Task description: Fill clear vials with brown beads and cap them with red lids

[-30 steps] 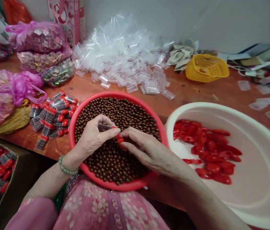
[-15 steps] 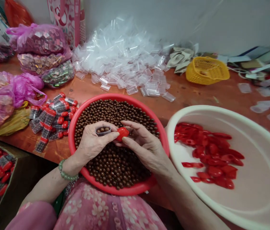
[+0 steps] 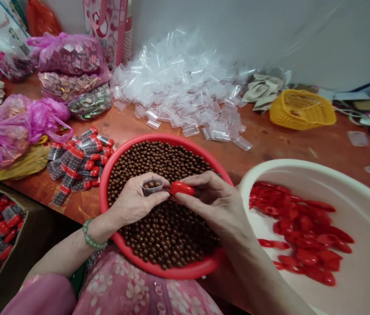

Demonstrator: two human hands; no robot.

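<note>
Balls (image 3: 152, 184) sit inside the clear case (image 3: 153, 191) the left hand (image 3: 135, 199) grips above the red basin (image 3: 185, 273), best kept mouth-up against spilling, while the right hand (image 3: 216, 199) pinches a red cap (image 3: 182, 188) just right of it.

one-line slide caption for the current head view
Over a red basin of brown balls, the left hand holds a clear case and the right hand a red cap.

Left grip (image 3: 134, 200) and right grip (image 3: 219, 203) both pinch, nearly meeting, forearms (image 3: 65, 253) angled inward.
</note>
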